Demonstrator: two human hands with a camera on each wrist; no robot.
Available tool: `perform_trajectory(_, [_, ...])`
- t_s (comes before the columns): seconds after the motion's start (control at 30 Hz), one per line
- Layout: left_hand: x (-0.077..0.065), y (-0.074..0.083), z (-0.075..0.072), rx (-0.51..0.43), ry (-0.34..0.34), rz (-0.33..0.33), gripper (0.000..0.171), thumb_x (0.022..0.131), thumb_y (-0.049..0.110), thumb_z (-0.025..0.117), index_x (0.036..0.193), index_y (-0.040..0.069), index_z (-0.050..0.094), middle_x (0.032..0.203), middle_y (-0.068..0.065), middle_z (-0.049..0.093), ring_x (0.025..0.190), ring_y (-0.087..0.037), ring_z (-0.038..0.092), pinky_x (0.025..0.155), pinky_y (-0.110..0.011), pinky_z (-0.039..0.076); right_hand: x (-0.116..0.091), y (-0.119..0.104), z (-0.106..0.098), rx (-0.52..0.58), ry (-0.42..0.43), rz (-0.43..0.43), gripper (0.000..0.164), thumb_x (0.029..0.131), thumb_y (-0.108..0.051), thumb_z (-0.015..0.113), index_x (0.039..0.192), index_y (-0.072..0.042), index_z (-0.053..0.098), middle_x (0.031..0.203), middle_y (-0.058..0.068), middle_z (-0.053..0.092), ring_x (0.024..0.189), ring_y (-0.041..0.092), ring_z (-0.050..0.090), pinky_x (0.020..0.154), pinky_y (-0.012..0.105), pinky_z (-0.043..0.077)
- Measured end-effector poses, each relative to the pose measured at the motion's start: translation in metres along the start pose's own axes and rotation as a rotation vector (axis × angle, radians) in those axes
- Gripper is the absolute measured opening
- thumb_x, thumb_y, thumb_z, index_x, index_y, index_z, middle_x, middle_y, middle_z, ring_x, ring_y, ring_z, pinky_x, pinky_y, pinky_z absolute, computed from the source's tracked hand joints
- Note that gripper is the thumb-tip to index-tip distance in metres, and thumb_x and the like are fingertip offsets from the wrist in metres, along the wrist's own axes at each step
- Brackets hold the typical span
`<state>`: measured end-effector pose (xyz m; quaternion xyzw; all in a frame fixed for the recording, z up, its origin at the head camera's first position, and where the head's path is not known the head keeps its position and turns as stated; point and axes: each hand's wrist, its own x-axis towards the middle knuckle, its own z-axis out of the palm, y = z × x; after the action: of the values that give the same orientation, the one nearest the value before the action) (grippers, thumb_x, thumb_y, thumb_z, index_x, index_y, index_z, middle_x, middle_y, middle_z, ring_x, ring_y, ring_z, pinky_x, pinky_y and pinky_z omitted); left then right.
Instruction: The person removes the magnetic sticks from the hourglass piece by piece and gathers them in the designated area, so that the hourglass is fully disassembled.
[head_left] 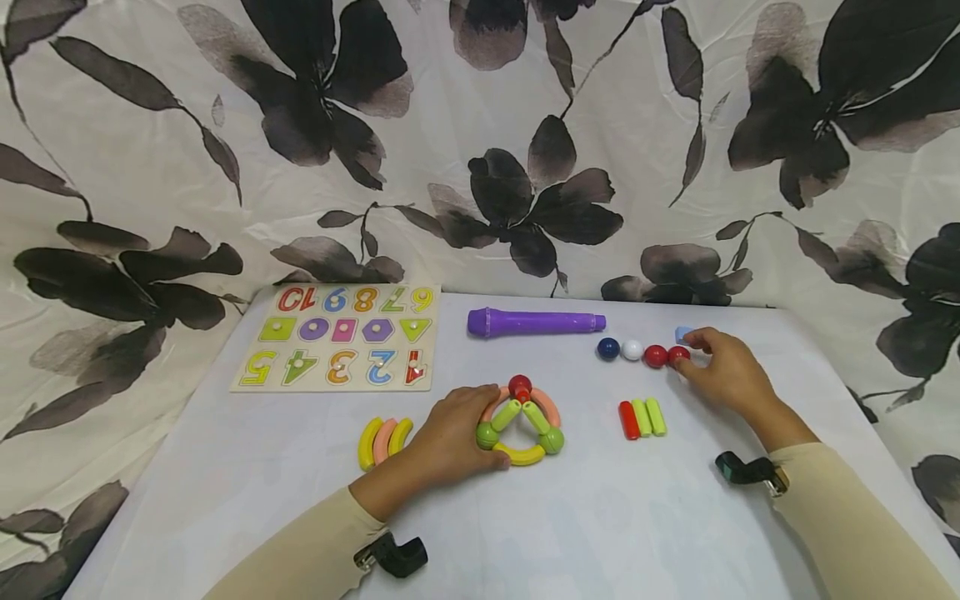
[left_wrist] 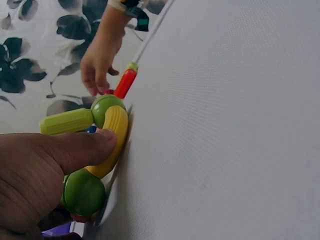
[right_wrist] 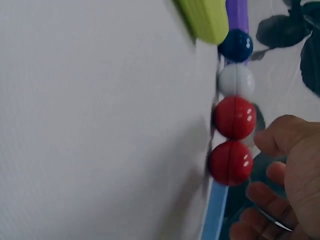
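Observation:
My left hand (head_left: 459, 433) grips the left side of a ring built from magnetic sticks and balls. Its thumb lies on the yellow curved stick (left_wrist: 116, 131), beside a green ball (left_wrist: 84, 192). A red ball (head_left: 520, 387) tops the ring, and two green straight sticks (head_left: 536, 418) slant inward from it. On the right, my right hand (head_left: 723, 367) reaches over the end of a row of balls, fingers loosely bent. In the right wrist view its thumb tip is beside a red ball (right_wrist: 235, 118), with nothing pinched. A second red ball (right_wrist: 231, 163) sits alongside.
White (head_left: 632, 349) and dark blue (head_left: 608, 349) balls continue the row. A purple tube (head_left: 536, 323) lies behind, with a blue piece (head_left: 682, 334) near the right hand. Red and green sticks (head_left: 639, 418) lie right, curved sticks (head_left: 385, 439) left, below a number board (head_left: 337, 337).

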<state>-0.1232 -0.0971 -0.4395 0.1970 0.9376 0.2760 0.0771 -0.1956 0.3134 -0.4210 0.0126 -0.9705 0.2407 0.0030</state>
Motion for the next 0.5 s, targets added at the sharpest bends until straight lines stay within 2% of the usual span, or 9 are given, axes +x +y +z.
perform_trajectory(0.1, [0.000,-0.001,0.000,0.003,-0.002,0.003,0.097,0.072,0.040,0.093,0.153,0.011,0.047,0.154,-0.003,0.049,0.143,-0.028,0.040,0.117,-0.051,0.031,-0.006,-0.014,-0.001,0.003,0.060,-0.038,0.048,0.095,-0.023,0.071,0.133,0.003,0.057,0.129,0.027,0.060,0.123,0.048,0.046,0.101,0.067,0.041])
perform_trajectory(0.23, [0.000,-0.001,-0.001,0.001,0.002,0.009,0.097,0.072,0.040,0.093,0.153,0.011,0.048,0.153,-0.003,0.049,0.142,-0.028,0.040,0.116,-0.051,0.031,-0.018,-0.041,0.001,0.037,0.088,-0.137,0.044,0.092,-0.015,0.074,0.131,0.003,0.060,0.123,0.025,0.064,0.115,0.044,0.053,0.095,0.063,0.048])
perform_trajectory(0.37, [0.001,-0.001,-0.001,0.006,0.006,0.010,0.096,0.072,0.041,0.093,0.152,0.011,0.048,0.153,-0.003,0.050,0.142,-0.028,0.041,0.116,-0.051,0.031,-0.031,-0.071,0.011,0.061,0.022,-0.240,0.041,0.092,-0.014,0.076,0.128,0.000,0.063,0.119,0.020,0.067,0.109,0.039,0.060,0.088,0.056,0.054])
perform_trajectory(0.5, [0.001,-0.001,-0.001,0.006,-0.001,0.001,0.097,0.072,0.041,0.093,0.153,0.012,0.048,0.153,-0.003,0.050,0.142,-0.028,0.041,0.116,-0.052,0.031,-0.043,-0.096,0.026,0.076,-0.043,-0.309,0.040,0.091,-0.017,0.079,0.125,-0.004,0.065,0.117,0.012,0.069,0.097,0.031,0.063,0.077,0.041,0.056])
